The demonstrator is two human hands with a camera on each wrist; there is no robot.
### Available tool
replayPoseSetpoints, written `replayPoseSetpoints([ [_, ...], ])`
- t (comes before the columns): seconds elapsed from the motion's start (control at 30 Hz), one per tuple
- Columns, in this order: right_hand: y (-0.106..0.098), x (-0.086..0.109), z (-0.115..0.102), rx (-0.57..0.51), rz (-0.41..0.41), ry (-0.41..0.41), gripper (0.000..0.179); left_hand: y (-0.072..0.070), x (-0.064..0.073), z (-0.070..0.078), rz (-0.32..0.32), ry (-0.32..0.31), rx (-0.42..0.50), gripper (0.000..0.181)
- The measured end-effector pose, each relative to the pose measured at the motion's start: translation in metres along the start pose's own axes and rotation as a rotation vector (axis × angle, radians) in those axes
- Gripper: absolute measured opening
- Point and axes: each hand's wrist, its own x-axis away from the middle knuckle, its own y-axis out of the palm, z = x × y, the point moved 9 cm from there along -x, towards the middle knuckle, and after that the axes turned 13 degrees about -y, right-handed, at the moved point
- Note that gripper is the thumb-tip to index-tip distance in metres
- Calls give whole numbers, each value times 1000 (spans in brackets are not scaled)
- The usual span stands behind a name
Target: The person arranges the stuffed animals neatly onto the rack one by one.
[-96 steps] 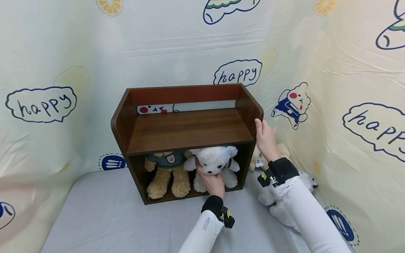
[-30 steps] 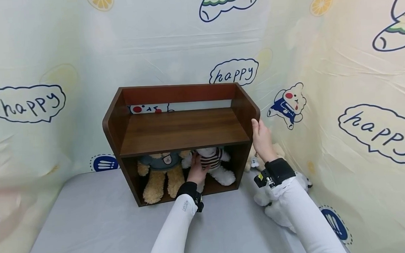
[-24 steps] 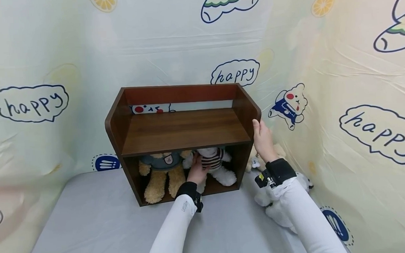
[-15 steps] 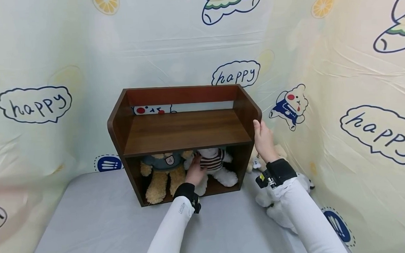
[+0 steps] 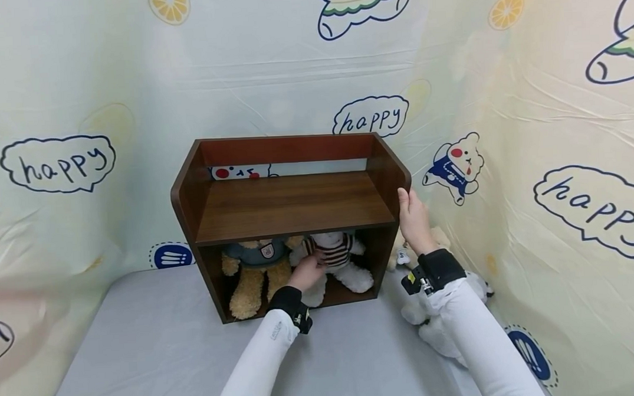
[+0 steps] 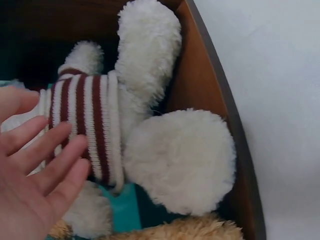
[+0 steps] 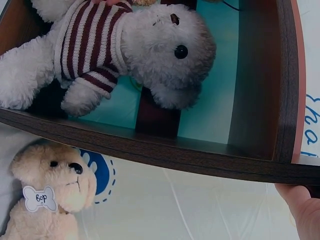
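Note:
In the lower compartment of a dark brown wooden shelf (image 5: pixel 296 205) sits a white plush bear (image 5: pixel 352 276) in a brown-and-white striped sweater. My left hand (image 5: pixel 307 273) is at the left of its sweater. The left wrist view shows that hand (image 6: pixel 35 170) with fingers apart and slightly bent, holding nothing; whether the tips touch the sweater I cannot tell. A tan plush bear (image 5: pixel 249 286) in a blue-grey top sits to the left, its head hidden by the middle board. My right hand (image 5: pixel 416 223) grips the front edge of the shelf's right side panel.
Outside the shelf on the right is a tan plush dog (image 7: pixel 55 172) with a bone-shaped tag. A white plush toy (image 5: pixel 440 334) lies nearer me, partly hidden by the right sleeve. The shelf stands on a grey-covered table (image 5: pixel 170 358) before a printed curtain (image 5: pixel 269 76).
The white bear, earlier leaning forward in my left hand, now sits back with its head behind the board. My left hand has let go and drawn slightly back. The right hand keeps its place.

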Motion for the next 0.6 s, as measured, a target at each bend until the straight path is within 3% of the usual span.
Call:
replayPoseSetpoints([
  [0.1, 0, 0, -1, -4, -7, -3, 56, -2, 12, 17, -107, -14, 5, 29],
  [0.17, 0, 0, -1, -6, -9, 0, 56, -14, 30, 39, -179, -75, 27, 27],
  [0.3, -1, 0, 0, -3, -2, -2, 56, -35, 61, 77, -217, -74, -34, 22],
  [0.33, -1, -1, 0, -1, 0, -1, 56, -41, 70, 86, -229, -119, -66, 20],
  [0.4, 0, -1, 1, 3, 2, 0, 56, -45, 79, 94, -240, -92, -106, 20],
  [0.6, 1, 0, 2, 0, 2, 10, 55, -51, 97, 98, -284, -113, -174, 28],
])
